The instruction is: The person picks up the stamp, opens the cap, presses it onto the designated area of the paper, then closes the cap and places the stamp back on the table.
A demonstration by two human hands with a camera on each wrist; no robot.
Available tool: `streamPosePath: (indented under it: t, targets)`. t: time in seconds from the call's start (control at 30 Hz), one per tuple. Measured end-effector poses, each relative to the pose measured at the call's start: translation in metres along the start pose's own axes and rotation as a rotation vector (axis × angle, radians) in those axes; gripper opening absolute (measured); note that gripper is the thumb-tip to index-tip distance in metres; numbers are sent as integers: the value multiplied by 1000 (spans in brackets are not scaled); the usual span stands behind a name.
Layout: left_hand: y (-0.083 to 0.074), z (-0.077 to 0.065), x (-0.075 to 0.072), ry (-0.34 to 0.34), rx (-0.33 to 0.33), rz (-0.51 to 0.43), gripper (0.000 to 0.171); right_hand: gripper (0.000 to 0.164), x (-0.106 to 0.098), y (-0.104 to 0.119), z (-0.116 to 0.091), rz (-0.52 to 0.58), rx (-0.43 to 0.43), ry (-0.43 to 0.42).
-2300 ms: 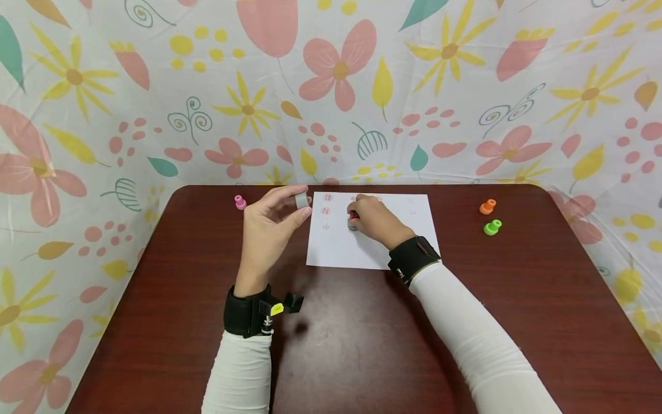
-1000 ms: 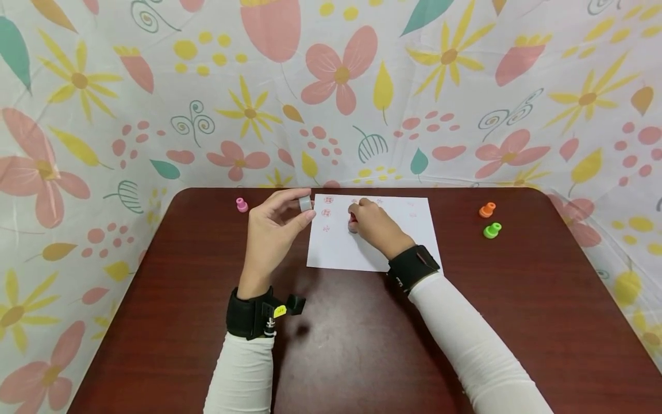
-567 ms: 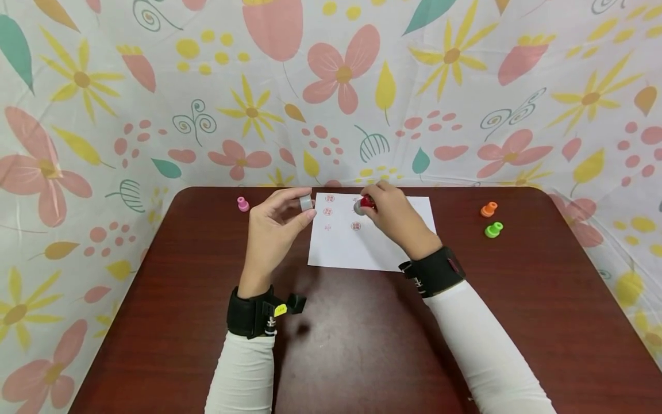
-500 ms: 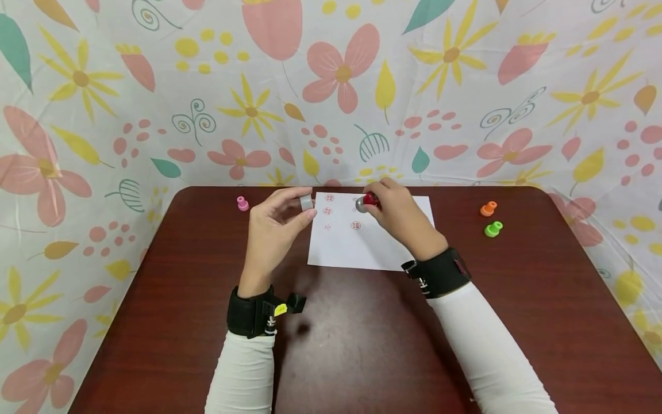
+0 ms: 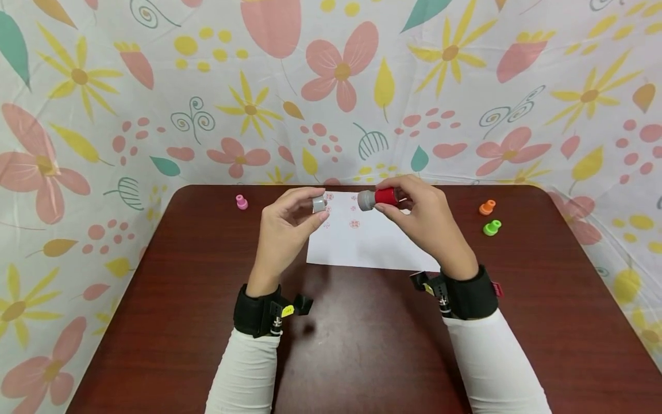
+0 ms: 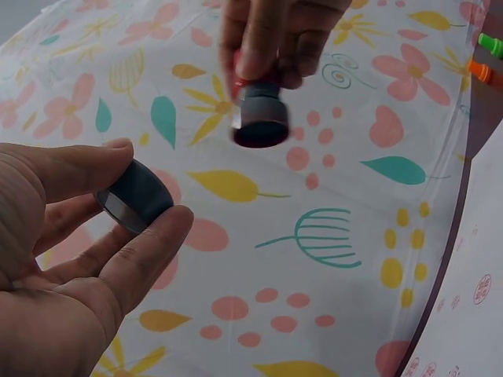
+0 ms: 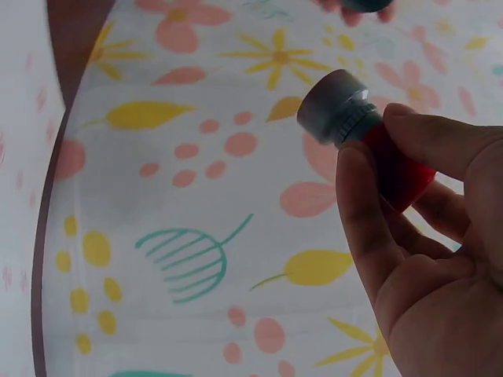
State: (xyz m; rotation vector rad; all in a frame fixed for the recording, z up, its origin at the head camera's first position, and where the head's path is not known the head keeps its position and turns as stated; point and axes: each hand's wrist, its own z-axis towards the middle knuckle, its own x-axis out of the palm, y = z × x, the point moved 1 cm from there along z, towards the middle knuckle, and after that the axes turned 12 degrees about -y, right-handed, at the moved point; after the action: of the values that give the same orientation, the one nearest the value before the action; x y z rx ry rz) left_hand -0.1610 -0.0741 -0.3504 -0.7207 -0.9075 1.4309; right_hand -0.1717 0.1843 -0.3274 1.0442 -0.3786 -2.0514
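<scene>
My left hand (image 5: 285,230) pinches a small grey cap (image 5: 319,203) between thumb and fingers. In the left wrist view that cap (image 6: 135,196) looks like a short dark cylinder with its hollow side tilted down. My right hand (image 5: 426,215) holds a stamp by its red barrel (image 5: 385,196), and its grey end (image 5: 366,200) points left toward the cap. A gap separates stamp and cap. The right wrist view shows thumb and fingers around the red stamp (image 7: 397,169). Beneath both hands lies a white paper (image 5: 372,247) bearing several red stamp marks (image 5: 354,223).
A pink stamp-like piece (image 5: 241,202) stands on the dark wooden table (image 5: 351,333) at the back left. An orange piece (image 5: 487,207) and a green piece (image 5: 492,228) sit to the right of the paper. Behind the table hangs a flowered cloth (image 5: 341,115).
The right hand has lifted the red stamp off the paper, turned its grey end left and drawn back to the right. A red mark shows where it stood. The left hand has shifted slightly right.
</scene>
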Motion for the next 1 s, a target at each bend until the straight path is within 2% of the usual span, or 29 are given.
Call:
streamPosePath:
  t: [0.17, 0.37, 0.63, 0.8, 1.0]
  targets:
    - [-1, -1, 4, 20, 16, -16, 37, 32, 1, 4, -5, 176, 61, -7]
    - [-2, -3, 9, 39, 14, -62, 38, 36, 5, 8, -12, 353, 109, 37]
    - [-4, -5, 16, 92, 12, -62, 40, 37, 9, 10, -20, 419, 139, 44]
    - [-4, -7, 16, 113, -7, -53, 41, 39, 11, 10, -22, 451, 143, 59]
    - [-4, -7, 16, 128, 3, -41, 41, 39, 15, 10, -22, 498, 135, 66]
